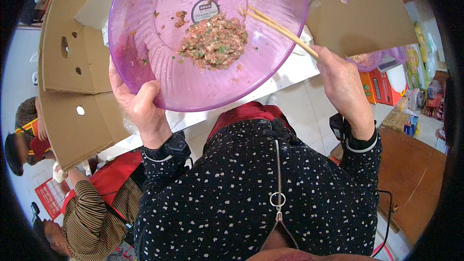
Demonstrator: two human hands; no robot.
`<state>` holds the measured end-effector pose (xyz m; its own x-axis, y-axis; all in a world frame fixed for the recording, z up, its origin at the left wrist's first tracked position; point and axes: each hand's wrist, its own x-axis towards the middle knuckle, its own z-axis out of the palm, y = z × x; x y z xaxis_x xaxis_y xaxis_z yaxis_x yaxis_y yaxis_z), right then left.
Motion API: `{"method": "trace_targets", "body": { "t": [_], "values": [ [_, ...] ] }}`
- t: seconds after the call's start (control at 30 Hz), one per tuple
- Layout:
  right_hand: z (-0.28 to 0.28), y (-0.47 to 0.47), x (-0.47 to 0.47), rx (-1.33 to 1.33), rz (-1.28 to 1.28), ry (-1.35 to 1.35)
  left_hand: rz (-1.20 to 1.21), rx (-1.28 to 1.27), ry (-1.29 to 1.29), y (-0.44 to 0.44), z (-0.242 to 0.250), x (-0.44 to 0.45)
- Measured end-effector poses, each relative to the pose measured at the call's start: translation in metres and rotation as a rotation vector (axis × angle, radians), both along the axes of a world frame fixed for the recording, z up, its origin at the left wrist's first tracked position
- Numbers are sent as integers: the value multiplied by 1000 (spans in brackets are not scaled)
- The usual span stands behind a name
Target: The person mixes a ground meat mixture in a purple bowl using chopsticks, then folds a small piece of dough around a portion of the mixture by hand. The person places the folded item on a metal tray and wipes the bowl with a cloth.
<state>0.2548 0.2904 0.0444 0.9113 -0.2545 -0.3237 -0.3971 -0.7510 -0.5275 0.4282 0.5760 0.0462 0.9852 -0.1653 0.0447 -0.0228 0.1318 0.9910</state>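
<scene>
A large translucent purple plastic bowl (203, 94) is tilted in front of me. My left hand (139, 105) grips its lower left rim, thumb on the inside. A mound of minced meat with chopped green bits (215, 41) lies in the bowl, partly over a round label (205, 9). Smaller scraps cling to the bowl's wall. My right hand (340, 83) holds a pair of wooden chopsticks (282, 30) near their rear ends. Their tips, smeared with bits of meat, are over the bowl's inside, to the upper right of the mound.
Cardboard flaps (69, 98) stand at the left, and another cardboard sheet (362, 14) lies upper right. A white tabletop (290, 69) shows beneath the bowl. Two people are at the left, one in a striped top (87, 214). Packaged goods (398, 119) and a brown board (413, 177) are at the right.
</scene>
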Motion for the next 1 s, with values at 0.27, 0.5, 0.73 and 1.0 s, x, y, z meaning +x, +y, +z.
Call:
{"method": "trace_targets", "body": {
  "t": [0.27,0.5,0.73,1.0],
  "values": [
    [-12,31,63,-153,279,-275,15,-122,-38,-2,21,-11],
    [12,17,39,-168,355,-332,-5,-149,-93,-9,35,-19],
    [9,22,24,-230,417,3,-85,-135,-37,-20,18,-21],
    [-16,-1,11,-341,248,-110,-74,-124,-67,-56,3,-17]
  ]
}}
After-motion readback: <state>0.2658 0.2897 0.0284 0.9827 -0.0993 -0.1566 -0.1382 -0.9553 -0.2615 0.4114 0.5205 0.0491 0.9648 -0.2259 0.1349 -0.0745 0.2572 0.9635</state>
